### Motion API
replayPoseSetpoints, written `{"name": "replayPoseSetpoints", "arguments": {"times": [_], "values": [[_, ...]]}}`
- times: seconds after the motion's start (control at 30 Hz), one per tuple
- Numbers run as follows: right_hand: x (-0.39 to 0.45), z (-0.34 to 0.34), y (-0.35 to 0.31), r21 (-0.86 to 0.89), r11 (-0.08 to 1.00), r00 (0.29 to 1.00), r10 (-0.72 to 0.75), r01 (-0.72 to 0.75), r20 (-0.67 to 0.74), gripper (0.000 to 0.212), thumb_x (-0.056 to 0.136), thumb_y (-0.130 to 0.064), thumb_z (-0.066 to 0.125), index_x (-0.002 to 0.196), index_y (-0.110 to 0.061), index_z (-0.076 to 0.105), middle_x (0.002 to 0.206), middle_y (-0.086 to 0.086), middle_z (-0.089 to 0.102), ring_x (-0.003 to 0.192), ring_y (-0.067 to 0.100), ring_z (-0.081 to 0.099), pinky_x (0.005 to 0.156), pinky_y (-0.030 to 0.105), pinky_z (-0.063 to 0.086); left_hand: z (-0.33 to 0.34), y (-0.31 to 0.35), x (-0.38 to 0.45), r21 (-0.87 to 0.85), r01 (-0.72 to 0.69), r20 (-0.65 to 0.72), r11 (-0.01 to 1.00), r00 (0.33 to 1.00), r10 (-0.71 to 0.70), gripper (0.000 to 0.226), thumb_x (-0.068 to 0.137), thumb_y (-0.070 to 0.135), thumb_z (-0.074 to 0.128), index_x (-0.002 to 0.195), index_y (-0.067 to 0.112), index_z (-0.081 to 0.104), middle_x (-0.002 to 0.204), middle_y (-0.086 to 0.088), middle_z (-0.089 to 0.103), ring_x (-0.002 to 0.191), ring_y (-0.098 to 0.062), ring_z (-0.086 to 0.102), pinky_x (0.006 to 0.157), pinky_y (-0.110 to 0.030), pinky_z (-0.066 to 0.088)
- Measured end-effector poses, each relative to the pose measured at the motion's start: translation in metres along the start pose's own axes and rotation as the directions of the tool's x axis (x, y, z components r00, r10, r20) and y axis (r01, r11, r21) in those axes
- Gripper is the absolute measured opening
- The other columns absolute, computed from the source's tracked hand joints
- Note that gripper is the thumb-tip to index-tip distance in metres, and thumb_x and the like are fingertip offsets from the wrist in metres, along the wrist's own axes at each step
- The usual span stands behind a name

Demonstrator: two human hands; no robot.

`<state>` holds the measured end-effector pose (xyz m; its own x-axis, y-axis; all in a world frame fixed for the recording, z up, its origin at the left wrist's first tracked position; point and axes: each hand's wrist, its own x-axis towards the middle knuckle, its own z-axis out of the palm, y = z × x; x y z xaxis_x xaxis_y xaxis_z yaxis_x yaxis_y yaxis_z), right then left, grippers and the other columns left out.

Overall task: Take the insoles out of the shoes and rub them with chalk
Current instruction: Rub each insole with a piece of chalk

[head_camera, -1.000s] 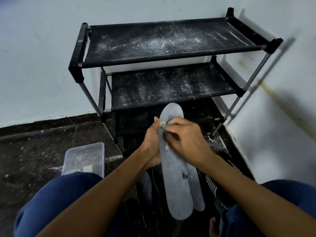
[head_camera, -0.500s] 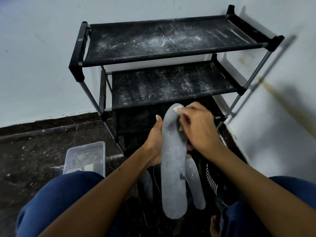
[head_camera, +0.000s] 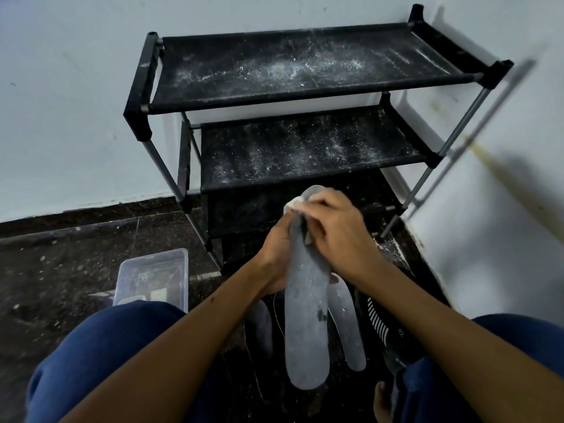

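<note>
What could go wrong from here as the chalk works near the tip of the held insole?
The right hand pinches only a small chalk piece at the top edge of the grey insole; it could slip off or crumble. The left hand grips the insole mid-length, so the free top may bend away under pressure. Falling dust would likely land on the second insole and the striped shoe below.
</note>
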<state>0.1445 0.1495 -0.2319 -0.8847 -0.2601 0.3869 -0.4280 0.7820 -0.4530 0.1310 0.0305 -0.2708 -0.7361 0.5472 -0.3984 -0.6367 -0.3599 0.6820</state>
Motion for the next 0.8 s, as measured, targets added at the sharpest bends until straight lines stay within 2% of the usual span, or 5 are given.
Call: {"name": "replayPoseSetpoints", "arguments": {"times": [0.2,0.37,0.53,0.7,0.8], "values": [[0.009,-0.006,0.018,-0.093,0.975,0.976,0.192,-0.201,-0.1,0.02,0.091,-0.006,0.053,0.105,0.0,0.067,0.099,0.012,0.058,0.094,0.022,0.053,0.079,0.024,0.045,-0.002,0.0,-0.005,0.057,0.068,0.046,0.996,0.996,-0.07,0.081,0.092,0.065,0.009,0.111,0.009,0.064,0.094,-0.02,0.071,0.078,-0.035,0.069,0.072,-0.05,0.056],[-0.002,0.003,-0.009,0.08,0.997,0.999,-0.01,0.008,0.031,0.021,0.088,-0.009,0.059,0.107,-0.009,0.069,0.094,0.007,0.063,0.086,0.016,0.058,0.08,0.026,0.049,-0.005,0.003,-0.003,-0.029,-0.021,-0.063,0.999,0.998,0.019,0.072,0.097,0.057,0.022,0.086,0.007,0.073,0.084,-0.014,0.07,0.075,-0.026,0.071,0.062,-0.038,0.058],[0.01,-0.004,0.013,-0.087,0.969,0.97,0.221,-0.23,-0.1,0.019,0.092,-0.012,0.053,0.099,-0.01,0.07,0.089,0.006,0.06,0.079,0.017,0.057,0.071,0.024,0.044,0.0,0.004,-0.004,-0.018,0.022,0.001,1.0,1.0,-0.022,0.089,0.09,0.067,0.003,0.094,0.016,0.076,0.103,-0.017,0.07,0.09,-0.034,0.068,0.079,-0.057,0.052],[0.002,0.002,-0.009,0.143,0.989,0.999,0.034,-0.037,0.027,0.016,0.088,-0.013,0.061,0.1,-0.01,0.072,0.084,0.009,0.067,0.072,0.02,0.063,0.07,0.036,0.052,0.002,0.009,-0.002,-0.065,-0.021,-0.092,0.998,0.996,0.015,0.092,0.089,0.071,0.007,0.089,0.01,0.075,0.098,-0.022,0.064,0.087,-0.028,0.069,0.07,-0.037,0.059],[0.006,0.001,0.002,0.076,0.992,0.993,0.102,-0.097,-0.066,0.017,0.087,-0.018,0.062,0.099,-0.012,0.072,0.085,0.009,0.07,0.072,0.022,0.063,0.067,0.039,0.052,0.002,0.012,-0.003,-0.069,-0.043,-0.06,0.997,0.997,0.039,0.093,0.088,0.071,0.004,0.097,0.009,0.072,0.101,-0.02,0.068,0.087,-0.029,0.069,0.073,-0.044,0.058]]}}
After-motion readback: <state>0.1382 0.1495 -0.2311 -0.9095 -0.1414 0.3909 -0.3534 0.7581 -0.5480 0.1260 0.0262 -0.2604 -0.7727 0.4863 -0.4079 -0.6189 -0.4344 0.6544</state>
